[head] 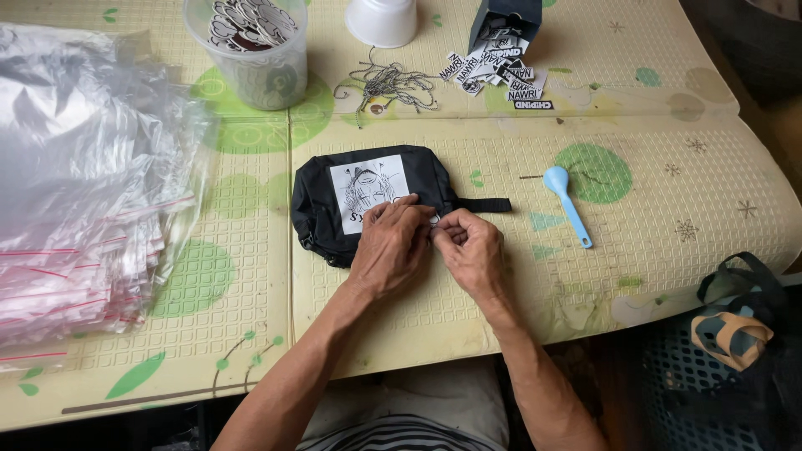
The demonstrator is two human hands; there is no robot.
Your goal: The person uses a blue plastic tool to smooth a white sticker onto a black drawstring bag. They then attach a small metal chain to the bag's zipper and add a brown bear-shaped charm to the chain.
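Both hands work at the pouch (pixel 334 209) edge. Left hand (pixel 390 246) and right hand (pixel 472 246) each pinch a small metal piece (pixel 434 220). Spoon (pixel 566 203) lies right of the pouch.

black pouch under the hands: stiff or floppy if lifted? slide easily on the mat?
Probably floppy: the black pouch looks like soft fabric, creased and sagging at its left edge. Likely light, since it lies fairly flat. The textured mat would probably resist sliding.

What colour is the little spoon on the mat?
The spoon is light blue, seen clearly in the head view.
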